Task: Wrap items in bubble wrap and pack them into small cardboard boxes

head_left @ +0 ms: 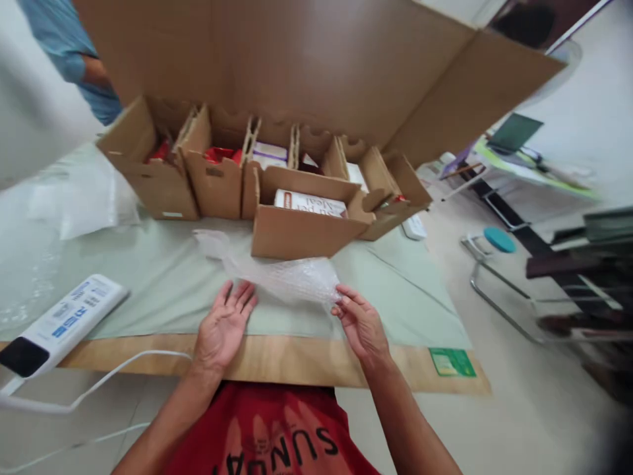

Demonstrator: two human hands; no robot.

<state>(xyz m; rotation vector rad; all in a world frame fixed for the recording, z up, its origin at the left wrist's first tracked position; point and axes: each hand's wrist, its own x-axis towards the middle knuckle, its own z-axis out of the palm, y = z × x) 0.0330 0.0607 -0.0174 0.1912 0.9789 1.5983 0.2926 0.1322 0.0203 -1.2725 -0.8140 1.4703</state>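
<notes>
A sheet of clear bubble wrap (pixel 291 277) stretches across the cloth in front of the boxes. My right hand (pixel 360 321) pinches its right end between thumb and fingers. Palm up, with fingers spread, my left hand (pixel 225 323) lies near the table's front edge and holds nothing; the wrap passes just beyond its fingertips. Directly behind the wrap stands an open cardboard bin (pixel 304 232) holding a white printed package (pixel 311 203), whose lower part is hidden by the bin wall.
Several open cardboard bins (pixel 158 188) with red and white packs stand before a tall cardboard panel (pixel 297 59). At left are a white sealer-like device (pixel 74 316), its cable (pixel 128 359) and more plastic wrap (pixel 89 198). A green card (pixel 452 362) lies front right. Another person's sleeve (pixel 59 39) shows behind.
</notes>
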